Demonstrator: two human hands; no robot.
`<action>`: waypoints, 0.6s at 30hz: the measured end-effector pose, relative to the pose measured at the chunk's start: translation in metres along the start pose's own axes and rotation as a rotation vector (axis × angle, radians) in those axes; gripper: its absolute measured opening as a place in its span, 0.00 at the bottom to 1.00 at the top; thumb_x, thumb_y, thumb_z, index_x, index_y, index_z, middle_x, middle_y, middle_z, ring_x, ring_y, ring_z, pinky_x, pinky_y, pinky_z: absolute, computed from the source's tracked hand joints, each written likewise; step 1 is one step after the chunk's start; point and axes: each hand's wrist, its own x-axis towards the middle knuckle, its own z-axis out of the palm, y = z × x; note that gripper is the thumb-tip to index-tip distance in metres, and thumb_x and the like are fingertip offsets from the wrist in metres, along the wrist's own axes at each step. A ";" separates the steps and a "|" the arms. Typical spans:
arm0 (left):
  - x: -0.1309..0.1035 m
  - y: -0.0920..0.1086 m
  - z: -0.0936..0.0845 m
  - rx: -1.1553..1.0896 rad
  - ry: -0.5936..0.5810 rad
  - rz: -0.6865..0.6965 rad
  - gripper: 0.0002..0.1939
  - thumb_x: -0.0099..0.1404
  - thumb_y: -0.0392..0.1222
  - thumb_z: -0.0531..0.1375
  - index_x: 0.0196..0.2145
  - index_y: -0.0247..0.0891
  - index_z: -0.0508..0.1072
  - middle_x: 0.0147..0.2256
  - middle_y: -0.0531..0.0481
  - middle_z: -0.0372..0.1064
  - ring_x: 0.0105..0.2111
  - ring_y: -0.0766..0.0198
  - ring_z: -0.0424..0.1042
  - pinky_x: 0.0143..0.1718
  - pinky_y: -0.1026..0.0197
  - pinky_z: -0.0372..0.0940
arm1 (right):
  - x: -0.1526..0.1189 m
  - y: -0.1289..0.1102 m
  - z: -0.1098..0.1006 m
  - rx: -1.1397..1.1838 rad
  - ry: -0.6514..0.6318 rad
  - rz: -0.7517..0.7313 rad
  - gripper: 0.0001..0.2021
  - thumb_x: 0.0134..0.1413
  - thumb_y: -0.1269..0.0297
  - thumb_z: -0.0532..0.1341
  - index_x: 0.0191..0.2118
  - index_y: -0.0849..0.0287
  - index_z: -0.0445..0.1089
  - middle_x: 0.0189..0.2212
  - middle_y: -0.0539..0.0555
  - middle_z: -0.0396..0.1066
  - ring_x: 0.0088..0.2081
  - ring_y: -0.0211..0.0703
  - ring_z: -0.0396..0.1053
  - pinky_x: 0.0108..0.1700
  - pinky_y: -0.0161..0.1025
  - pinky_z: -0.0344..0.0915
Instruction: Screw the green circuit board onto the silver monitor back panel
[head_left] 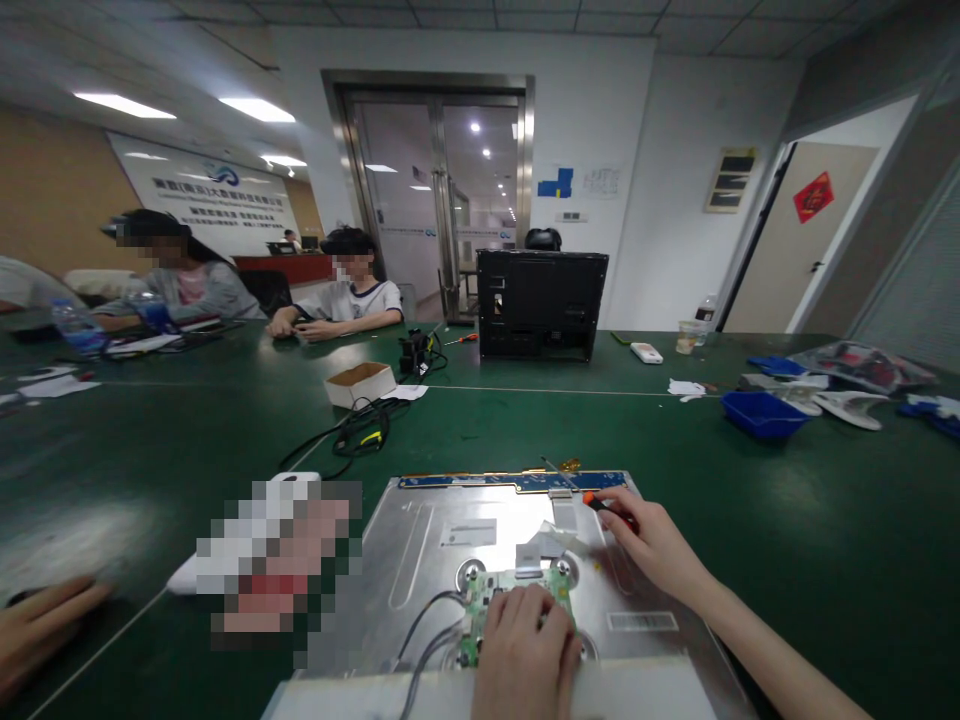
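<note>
A silver metal display panel (420,560) lies in front of me, with a narrow blue circuit strip (457,482) along its far edge. My left hand (525,650) rests over a green circuit board (559,585) at the panel's middle, its fingers side by side and covering much of the board. Pinched in my right hand (645,540) is a screwdriver (591,499) with an orange and black handle. Its shaft points up and left over the blue strip; whether the tip touches anything cannot be made out. Dark cables (424,612) run from the board's left side.
A black monitor housing (541,305) stands farther back. Cables (360,430), a small open box (360,384) and a blue tray (763,414) are on the green table (525,425). Two people sit at the left; another person's hand (52,625) is near the left edge.
</note>
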 end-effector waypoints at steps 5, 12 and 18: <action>0.000 -0.001 0.013 0.143 0.114 0.109 0.07 0.62 0.29 0.57 0.30 0.40 0.69 0.32 0.50 0.68 0.34 0.56 0.67 0.42 0.53 0.58 | 0.000 0.000 0.002 0.007 0.023 -0.021 0.14 0.64 0.60 0.51 0.47 0.59 0.69 0.30 0.52 0.73 0.30 0.44 0.68 0.33 0.38 0.58; -0.002 -0.006 0.022 0.262 0.360 0.303 0.14 0.68 0.29 0.51 0.27 0.39 0.68 0.27 0.52 0.65 0.28 0.61 0.66 0.42 0.56 0.59 | -0.003 -0.002 0.005 0.021 0.031 -0.031 0.14 0.64 0.59 0.52 0.48 0.57 0.71 0.25 0.48 0.68 0.24 0.40 0.61 0.28 0.36 0.52; -0.004 -0.008 0.019 0.217 0.347 0.297 0.15 0.70 0.30 0.50 0.27 0.39 0.69 0.27 0.52 0.66 0.29 0.62 0.67 0.44 0.57 0.60 | -0.004 -0.009 0.002 0.134 0.046 -0.058 0.12 0.62 0.60 0.55 0.46 0.56 0.71 0.30 0.50 0.72 0.29 0.41 0.66 0.32 0.37 0.58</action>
